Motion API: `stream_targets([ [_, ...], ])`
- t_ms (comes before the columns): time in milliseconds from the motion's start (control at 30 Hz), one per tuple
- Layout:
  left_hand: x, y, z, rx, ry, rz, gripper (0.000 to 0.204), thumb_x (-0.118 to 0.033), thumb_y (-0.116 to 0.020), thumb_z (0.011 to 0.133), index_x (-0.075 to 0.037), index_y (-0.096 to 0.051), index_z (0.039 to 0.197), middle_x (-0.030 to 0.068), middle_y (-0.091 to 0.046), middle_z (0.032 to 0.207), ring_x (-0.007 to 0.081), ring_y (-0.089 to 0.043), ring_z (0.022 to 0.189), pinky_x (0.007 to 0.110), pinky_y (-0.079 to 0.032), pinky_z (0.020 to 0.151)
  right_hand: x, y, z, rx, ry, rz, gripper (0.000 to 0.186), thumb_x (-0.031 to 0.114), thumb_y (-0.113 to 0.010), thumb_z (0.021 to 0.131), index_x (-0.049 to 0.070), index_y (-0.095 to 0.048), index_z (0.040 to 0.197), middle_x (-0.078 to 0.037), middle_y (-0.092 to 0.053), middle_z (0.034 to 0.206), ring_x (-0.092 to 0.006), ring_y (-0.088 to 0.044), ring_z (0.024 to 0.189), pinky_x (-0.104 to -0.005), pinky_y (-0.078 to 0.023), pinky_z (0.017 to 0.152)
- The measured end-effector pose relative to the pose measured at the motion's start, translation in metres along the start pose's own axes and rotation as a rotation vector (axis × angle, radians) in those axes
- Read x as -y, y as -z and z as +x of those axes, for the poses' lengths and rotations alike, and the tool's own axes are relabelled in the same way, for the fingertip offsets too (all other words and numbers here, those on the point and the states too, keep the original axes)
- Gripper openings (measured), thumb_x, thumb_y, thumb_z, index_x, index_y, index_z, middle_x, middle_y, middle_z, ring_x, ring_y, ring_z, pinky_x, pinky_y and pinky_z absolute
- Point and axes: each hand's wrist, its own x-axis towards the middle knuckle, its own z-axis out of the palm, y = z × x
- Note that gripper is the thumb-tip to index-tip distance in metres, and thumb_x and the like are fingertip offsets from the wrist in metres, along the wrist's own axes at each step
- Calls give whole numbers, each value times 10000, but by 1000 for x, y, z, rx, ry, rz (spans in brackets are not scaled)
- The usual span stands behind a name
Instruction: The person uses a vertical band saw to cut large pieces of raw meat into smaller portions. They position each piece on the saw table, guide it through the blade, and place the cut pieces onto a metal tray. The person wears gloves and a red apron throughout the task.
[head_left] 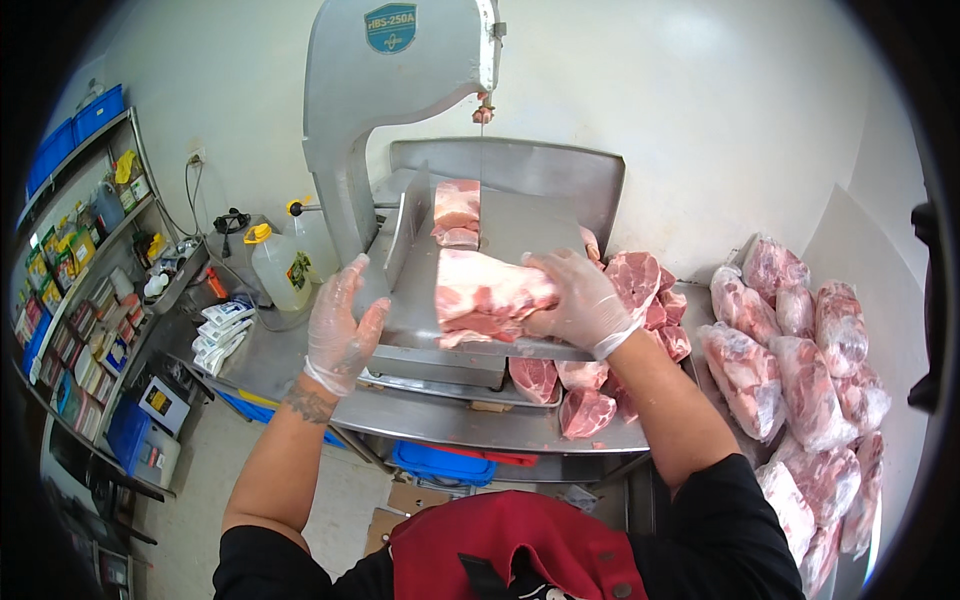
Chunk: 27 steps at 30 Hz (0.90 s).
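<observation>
A grey band saw (345,150) stands over a steel cutting table (525,222), with its thin vertical blade above it. My gloved right hand (580,305) grips a long raw meat block (485,285) at its right end, near the table's front edge. My gloved left hand (345,320) is open at the table's left front, beside the upright guide plate (408,225), apart from the meat. Behind the held block, a smaller pink meat piece (457,210) rests left of the blade. Cut meat pieces (632,280) lie right of and below the cutting table.
Several bagged meat pieces (815,390) are heaped at the right. On the left are shelves (105,250) of supplies, large jugs (275,270) and folded white packs (220,335) on a steel counter (280,370). Blue lidded bins (440,460) sit under the counter.
</observation>
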Motion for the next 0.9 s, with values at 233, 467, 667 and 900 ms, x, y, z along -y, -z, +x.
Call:
stream_targets([
  [233,-44,5,38,442,102,-344,503,-217,-797,952,-13,-680,1397,77,-729,1189,174,-662,1047,328,-516,984,-10,-5,-11,3,-273,392,869,235,-961,795,-31,-523,1497,-230,-663,1397,-296,-696,1245,-372,-564,1049],
  [467,-18,-4,59,506,-72,-285,526,-266,-829,898,-3,-713,1339,170,-742,1203,279,-692,1133,394,-530,996,-12,-7,-2,-3,-348,227,594,268,-891,855,-6,-681,1339,-184,-759,1112,-278,-750,1009,-364,-591,926],
  [667,5,-6,81,468,-349,9,628,-310,-877,755,-25,-740,1298,195,-740,1224,394,-660,1196,479,-497,1063,-16,-23,16,-12,-443,427,480,223,-850,885,6,-712,1291,-139,-765,1054,-214,-734,935,-347,-582,859],
  [900,23,-20,94,438,-361,36,636,-339,-901,750,-44,-755,1293,234,-709,1303,389,-596,1324,478,-403,1188,-21,-19,29,24,-455,204,431,227,-821,870,-1,-729,1223,-177,-753,979,-326,-729,921,-404,-563,869],
])
